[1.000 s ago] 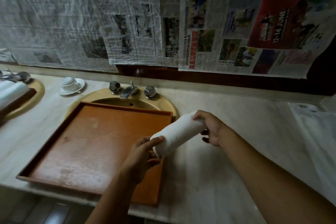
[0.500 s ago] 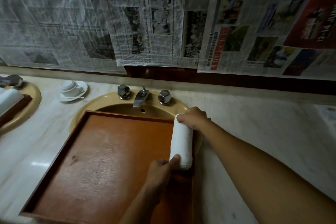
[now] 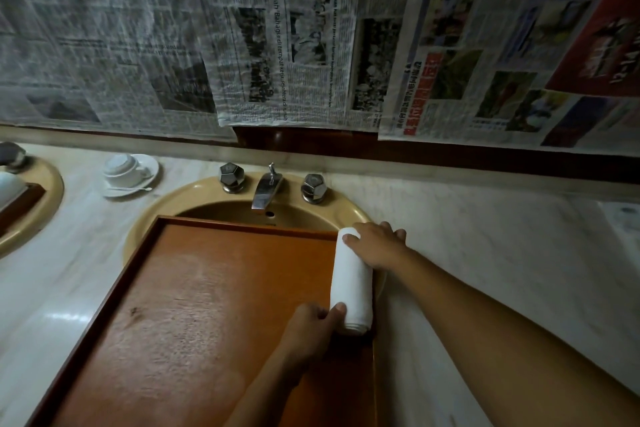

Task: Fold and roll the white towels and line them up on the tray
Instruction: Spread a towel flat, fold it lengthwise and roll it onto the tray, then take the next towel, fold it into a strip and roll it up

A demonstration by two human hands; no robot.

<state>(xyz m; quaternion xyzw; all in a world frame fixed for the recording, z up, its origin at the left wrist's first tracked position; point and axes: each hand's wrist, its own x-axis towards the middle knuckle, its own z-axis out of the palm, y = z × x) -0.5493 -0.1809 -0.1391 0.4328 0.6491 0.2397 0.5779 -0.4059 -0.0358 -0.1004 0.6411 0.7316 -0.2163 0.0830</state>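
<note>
A rolled white towel (image 3: 351, 282) is lying along the wooden tray (image 3: 194, 315)'s 3 o'clock edge. The left hand (image 3: 310, 333) is pinching its 6 o'clock end with curled fingers; the right hand (image 3: 375, 244) is gripping its 12 o'clock end, fingers wrapped over.

The scene is dim and warm-toned, with dark corners, most of all at the lower left and far right. A small white glare patch sits on the glossy counter (image 3: 65, 317) left of the tray (image 3: 194, 315), suggesting light from above. The rolled towel (image 3: 351, 282) is the brightest thing. The newspaper sheets (image 3: 284, 31) on the wall smear with blur at the upper left, and wide-angle distortion bends the wall trim at the edges.
</note>
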